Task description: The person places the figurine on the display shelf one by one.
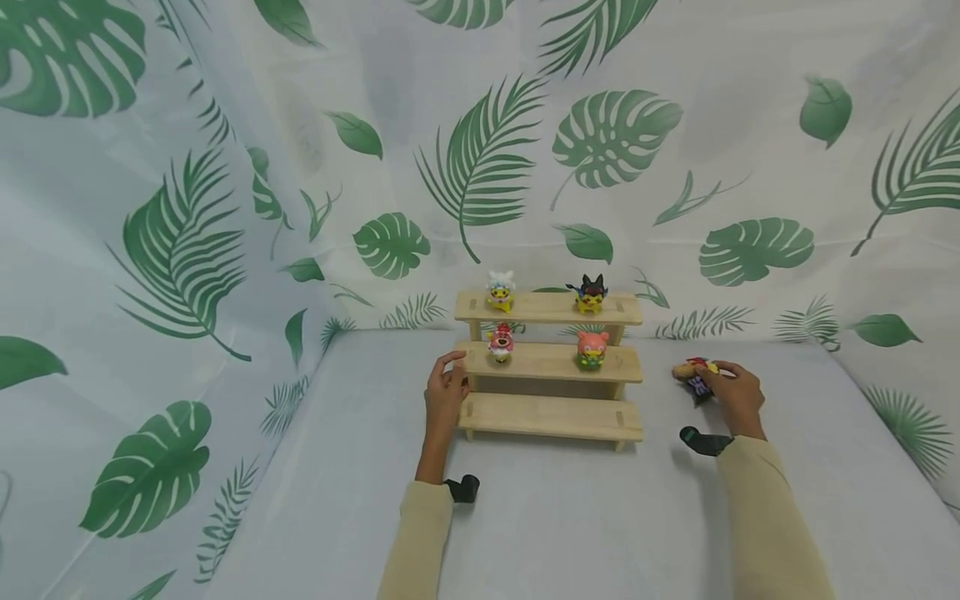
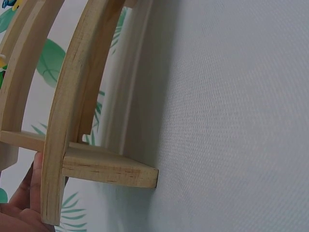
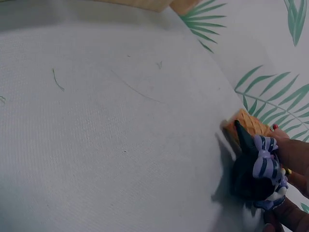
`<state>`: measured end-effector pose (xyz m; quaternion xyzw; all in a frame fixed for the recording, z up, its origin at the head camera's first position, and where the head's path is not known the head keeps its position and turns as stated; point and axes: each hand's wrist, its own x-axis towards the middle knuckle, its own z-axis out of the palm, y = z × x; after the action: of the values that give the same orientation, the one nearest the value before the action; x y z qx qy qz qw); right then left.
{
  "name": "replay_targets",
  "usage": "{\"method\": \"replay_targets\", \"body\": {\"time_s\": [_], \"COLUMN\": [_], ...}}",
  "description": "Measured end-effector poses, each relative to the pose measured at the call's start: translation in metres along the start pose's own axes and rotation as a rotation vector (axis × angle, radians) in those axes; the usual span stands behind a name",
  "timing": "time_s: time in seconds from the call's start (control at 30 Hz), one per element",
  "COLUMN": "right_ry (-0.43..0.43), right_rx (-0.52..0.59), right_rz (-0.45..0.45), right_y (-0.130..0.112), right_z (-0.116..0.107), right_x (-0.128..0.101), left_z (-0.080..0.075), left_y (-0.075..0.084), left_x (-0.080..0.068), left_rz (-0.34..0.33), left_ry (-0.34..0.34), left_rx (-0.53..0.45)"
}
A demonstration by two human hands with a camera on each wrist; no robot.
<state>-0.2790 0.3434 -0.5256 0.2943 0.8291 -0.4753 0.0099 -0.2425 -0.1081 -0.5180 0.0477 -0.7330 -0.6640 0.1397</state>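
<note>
Leafy backdrop; right hand (image 1: 733, 393) grips toy figures (image 1: 697, 377), left hand (image 1: 446, 392) steadies shelf (image 1: 551, 362).

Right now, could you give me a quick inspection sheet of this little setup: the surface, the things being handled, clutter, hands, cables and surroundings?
Surface: pale grey cloth-covered table; a few stray threads show in the right wrist view.
Things in hand: a dark toy with purple stripes and an orange toy beside it, right of the wooden shelf.
On the shelf: four small toy figures, two on the top step, two on the middle; the bottom step holds none.
Clutter: nothing seen.
Hands: left hand touches the shelf's left end; right hand grips the dark toy.
Cables: nothing seen.
Surroundings: white curtain with green leaves behind and on both sides.
</note>
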Motion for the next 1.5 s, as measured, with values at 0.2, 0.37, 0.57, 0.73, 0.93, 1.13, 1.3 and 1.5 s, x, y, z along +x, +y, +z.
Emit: {"method": "replay_targets", "body": {"time_s": [0.2,0.37,0.57,0.73,0.93,1.13,1.3,1.5], "right_ry": [0.003,0.058,0.116,0.047,-0.098,-0.135,-0.122,-0.087], "right_rx": [0.012,0.038,-0.027,-0.141,-0.319,-0.340,-0.315,-0.280], "right_rz": [-0.026,-0.042,-0.101,-0.193,-0.398,-0.371,-0.353,-0.315], "right_y": [0.000,0.002,0.006,0.004,-0.002,-0.003,0.000,0.001], "right_z": [0.000,0.001,0.008,0.013,0.012,0.011,0.012,0.012], "right_x": [-0.002,-0.003,-0.003,-0.004,-0.002,0.001,0.003,0.000], "left_z": [0.001,0.002,0.002,0.002,0.002,0.001,0.000,0.000], "left_y": [0.002,0.001,-0.001,0.000,0.003,0.006,0.005,0.000], "left_x": [0.001,0.001,-0.002,-0.002,0.000,0.002,0.002,0.000], "left_rz": [0.012,0.006,-0.013,-0.024,-0.012,-0.009,-0.014,-0.023], "left_ry": [0.008,-0.005,0.000,-0.008,-0.009,0.013,0.003,-0.007], "left_rx": [0.005,-0.013,-0.006,0.002,0.000,0.013,0.007,0.003]}}
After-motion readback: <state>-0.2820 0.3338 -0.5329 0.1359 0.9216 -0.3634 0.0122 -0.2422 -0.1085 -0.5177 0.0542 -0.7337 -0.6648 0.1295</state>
